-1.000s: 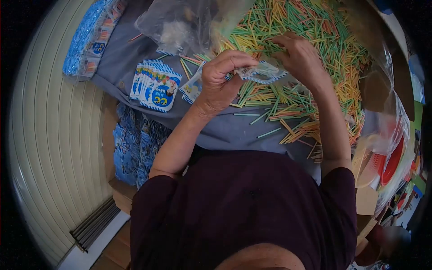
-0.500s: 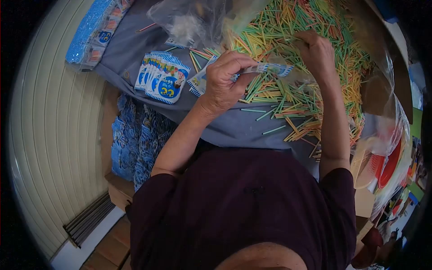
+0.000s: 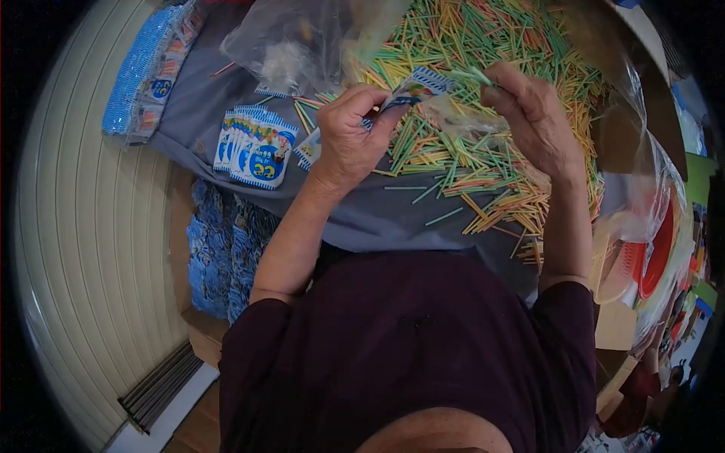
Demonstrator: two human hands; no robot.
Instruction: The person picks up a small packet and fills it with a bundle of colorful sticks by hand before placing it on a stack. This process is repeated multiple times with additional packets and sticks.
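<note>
Above the grey cloth (image 3: 377, 219) spread over the table, a blue-and-white printed packet (image 3: 420, 83) is pinched between the thumb and bent fingers of the left hand (image 3: 352, 137), its striped end pointed toward the right hand (image 3: 538, 121). By the right hand, with thumb and fingertips pressed together, what seems to be a pale green stick (image 3: 476, 75) is pinched; its lower part is hidden by the fingers, and the number of sticks held cannot be told. The packet and the stick are held near each other, over a broad heap of green, yellow and orange sticks (image 3: 491, 38). At the heap's near edge, a few sticks are scattered loose on the cloth. To the left of the left hand, a fanned stack of matching packets (image 3: 258, 151) is laid out, and another packet (image 3: 308, 151) is partly covered by that hand. Beyond these, a crumpled clear plastic bag (image 3: 302, 45) is seen beside the heap. At the far left, a long blue bundle (image 3: 140, 83) is wrapped in clear plastic. Below the cloth's left edge, crumpled blue material (image 3: 211, 249) is contained in a cardboard box (image 3: 204, 336).
</note>
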